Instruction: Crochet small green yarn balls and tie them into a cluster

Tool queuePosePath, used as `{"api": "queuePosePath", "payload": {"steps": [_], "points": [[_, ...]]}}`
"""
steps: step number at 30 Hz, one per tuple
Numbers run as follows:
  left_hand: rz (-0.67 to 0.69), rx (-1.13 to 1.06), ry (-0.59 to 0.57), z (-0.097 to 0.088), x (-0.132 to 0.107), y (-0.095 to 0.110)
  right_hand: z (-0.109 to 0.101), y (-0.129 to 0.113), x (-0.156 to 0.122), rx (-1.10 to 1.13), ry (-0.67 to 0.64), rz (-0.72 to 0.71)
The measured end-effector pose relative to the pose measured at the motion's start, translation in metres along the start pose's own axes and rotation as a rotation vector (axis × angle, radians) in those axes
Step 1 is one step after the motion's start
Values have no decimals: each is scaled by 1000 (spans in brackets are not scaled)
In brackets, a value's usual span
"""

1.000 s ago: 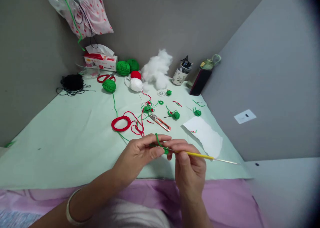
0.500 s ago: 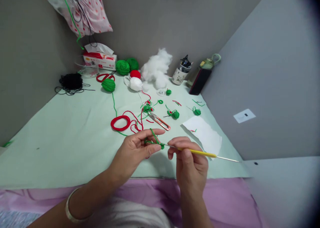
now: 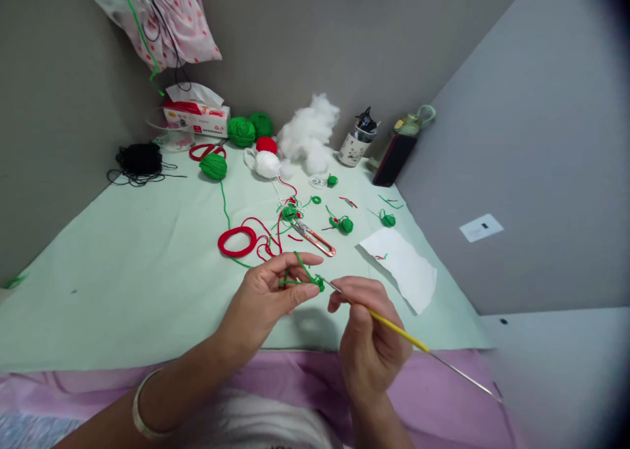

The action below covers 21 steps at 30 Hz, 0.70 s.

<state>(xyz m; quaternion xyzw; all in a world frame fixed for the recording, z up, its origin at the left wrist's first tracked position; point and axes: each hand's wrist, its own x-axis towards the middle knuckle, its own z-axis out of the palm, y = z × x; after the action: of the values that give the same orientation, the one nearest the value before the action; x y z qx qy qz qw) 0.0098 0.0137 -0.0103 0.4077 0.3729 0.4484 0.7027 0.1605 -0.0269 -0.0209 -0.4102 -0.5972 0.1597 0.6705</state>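
My left hand (image 3: pixel 268 291) pinches a small green crochet piece (image 3: pixel 319 282), with green yarn looped over its forefinger. The yarn strand runs back across the table to a green yarn ball (image 3: pixel 214 167). My right hand (image 3: pixel 371 337) grips a yellow-handled crochet hook (image 3: pixel 398 329); its metal tip is at the green piece and its tail slants down to the right. Both hands hover over the near edge of the pale green table cover (image 3: pixel 123 265).
Beyond the hands lie red-handled snips (image 3: pixel 315 237), a red yarn coil (image 3: pixel 239 241), small green crochet bits (image 3: pixel 344 224), a white paper (image 3: pixel 401 265), stuffing (image 3: pixel 310 134), more yarn balls (image 3: pixel 242 132), a tissue box (image 3: pixel 195 114), a jar (image 3: pixel 355 147) and black yarn (image 3: pixel 140 161).
My right hand has dropped and tilted the hook, so its tail now points down to the right. My left hand has lifted slightly with the green piece.
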Motion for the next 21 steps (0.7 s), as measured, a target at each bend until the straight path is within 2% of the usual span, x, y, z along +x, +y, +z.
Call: {"api": "queuePosePath", "payload": {"steps": [7,13,15,19,21], "points": [[-29,-51,-20,5,-1,0,2,0,-3,5,-57,74],[-63,-133,-52,6,-2,2,6,0,0,189,-56,146],[-54,-115,-25,6,-2,0,4,0,0,103,-79,129],[3,-120,57,9,-3,-5,4,2,-4,-349,-161,-97],[0,-155,66,11,-4,-7,7,4,-7,-373,-121,-148]]}}
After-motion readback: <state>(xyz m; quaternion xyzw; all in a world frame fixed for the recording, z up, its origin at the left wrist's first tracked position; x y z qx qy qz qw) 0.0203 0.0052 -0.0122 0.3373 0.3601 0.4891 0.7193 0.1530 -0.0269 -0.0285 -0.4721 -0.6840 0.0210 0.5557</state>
